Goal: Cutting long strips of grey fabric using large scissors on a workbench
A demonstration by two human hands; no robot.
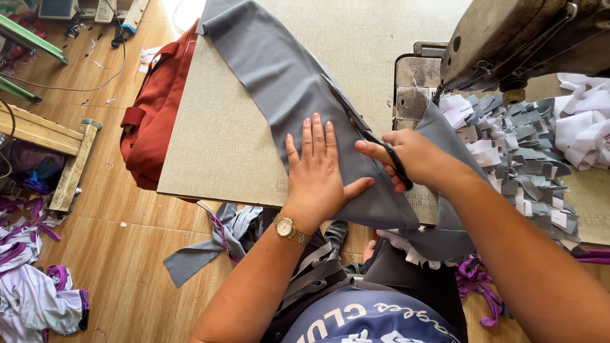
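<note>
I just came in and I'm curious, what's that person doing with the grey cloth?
A person is cutting a long piece of grey fabric on a work table. The left hand presses flat on the cloth, and the right hand works black scissors along its edge. A pile of small grey and white scraps lies beside a sewing machine.
</note>
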